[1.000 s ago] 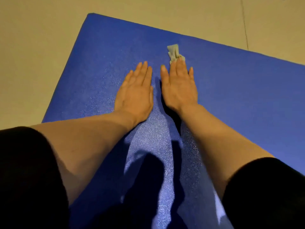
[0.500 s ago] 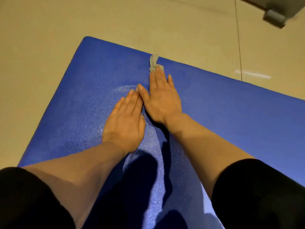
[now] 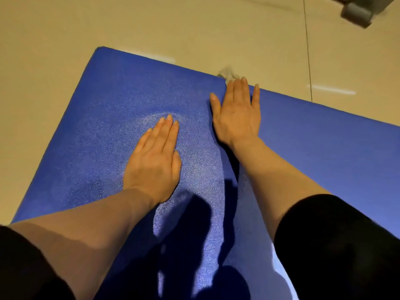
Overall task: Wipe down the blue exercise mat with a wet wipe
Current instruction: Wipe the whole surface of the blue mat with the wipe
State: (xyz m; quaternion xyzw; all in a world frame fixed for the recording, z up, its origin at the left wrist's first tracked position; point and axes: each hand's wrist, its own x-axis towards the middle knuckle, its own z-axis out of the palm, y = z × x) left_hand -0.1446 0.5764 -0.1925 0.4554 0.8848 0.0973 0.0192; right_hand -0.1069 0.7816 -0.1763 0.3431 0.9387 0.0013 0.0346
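Note:
The blue exercise mat [image 3: 108, 109] lies flat on a beige floor and fills most of the head view. My right hand [image 3: 237, 114] lies flat at the mat's far edge, fingers straight, pressing a crumpled pale wet wipe [image 3: 227, 73] under its fingertips. The wipe sticks out past the mat's edge onto the floor. My left hand [image 3: 154, 158] rests flat on the mat nearer to me, fingers straight and together, holding nothing. A damp sheen shows on the mat around the left hand.
Beige tiled floor [image 3: 173, 24] surrounds the mat on the left and far sides. A grey object [image 3: 357, 11], blurred, sits at the top right corner. My black sleeves and dark shadows cover the mat's near part.
My right hand has pushed the wipe forward to the mat's far edge, away from my left hand. The left hand has stayed flat on the mat.

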